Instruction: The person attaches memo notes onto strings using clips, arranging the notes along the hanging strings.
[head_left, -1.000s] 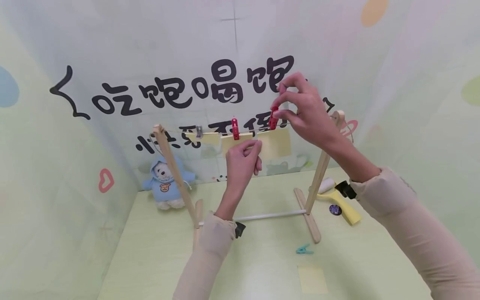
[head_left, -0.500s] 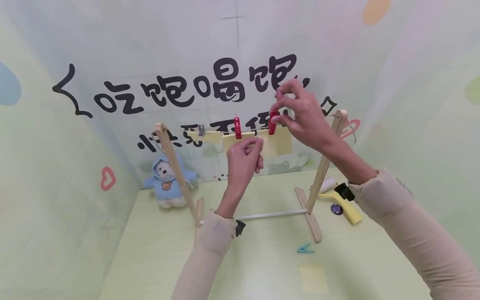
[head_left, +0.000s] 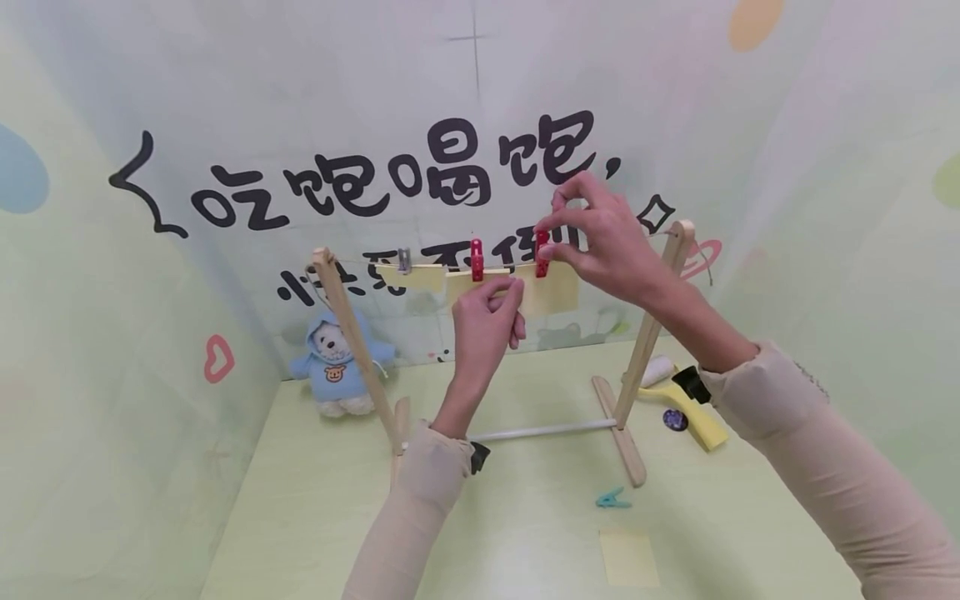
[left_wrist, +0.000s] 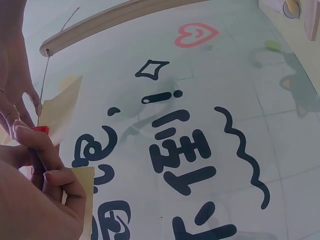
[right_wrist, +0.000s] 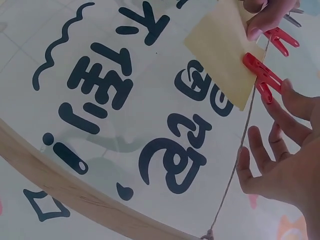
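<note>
My right hand [head_left: 611, 242] pinches a red clothespin [right_wrist: 263, 71] by its handle ends. In the right wrist view the clothespin's nose sits over the string and the top edge of a yellow paper sheet [head_left: 553, 293]. My left hand [head_left: 480, 325] pinches the left part of that sheet between thumb and fingers, just under the string. Another red clothespin [head_left: 477, 260] grips a second yellow sheet [head_left: 459, 285] on the string beside it. Further left a grey clip [head_left: 405, 261] holds a third sheet [head_left: 422, 277].
Wooden posts [head_left: 351, 342] with a white bar [head_left: 543, 431] carry the string. A teal clothespin [head_left: 613, 498] and a yellow sheet [head_left: 628, 560] lie on the table in front. Right of the stand are a yellow tool [head_left: 701, 421] and dark disc [head_left: 675, 419]; a plush bear [head_left: 335, 367] sits left.
My right hand has lowered slightly with the red clothespin, from just above the string down onto the string and sheet edge. The left hand keeps hold of the sheet.
</note>
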